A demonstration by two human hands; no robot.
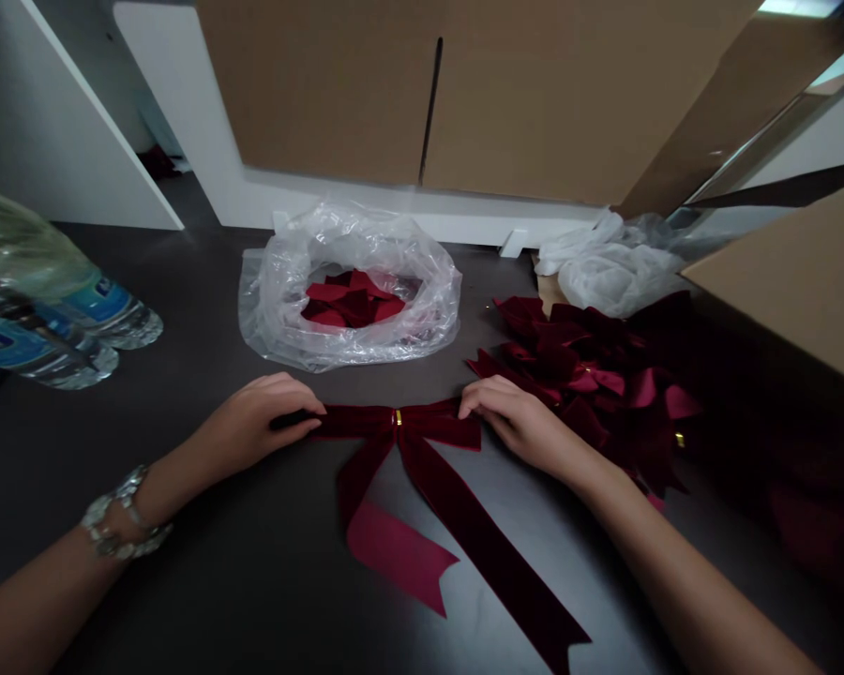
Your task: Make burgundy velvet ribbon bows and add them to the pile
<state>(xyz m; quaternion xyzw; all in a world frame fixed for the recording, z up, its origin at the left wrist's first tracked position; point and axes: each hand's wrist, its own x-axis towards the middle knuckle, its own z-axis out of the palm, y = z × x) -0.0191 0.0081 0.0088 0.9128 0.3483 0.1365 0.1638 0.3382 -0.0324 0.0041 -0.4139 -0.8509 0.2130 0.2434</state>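
A dark red velvet bow (pixel 422 441) lies on the dark table in front of me, a gold tie around its centre. Its two notched tails trail toward me, one of them turned over to a brighter pink side. My left hand (pixel 271 417), with a bracelet at the wrist, pinches the bow's left loop end. On the opposite loop, my right hand (pixel 510 417) has its thumb and fingers closed near the end. Part of each loop end is hidden behind my fingers.
A clear plastic bag (pixel 422 337) holding red ribbon pieces (pixel 355 298) stands beyond the bow. More red bows (pixel 591 370) are heaped at right, before crumpled white plastic (pixel 615 267). Water bottles (pixel 105 305) are at left. Cardboard (pixel 535 103) rises behind; a box (pixel 802 272) borders the right.
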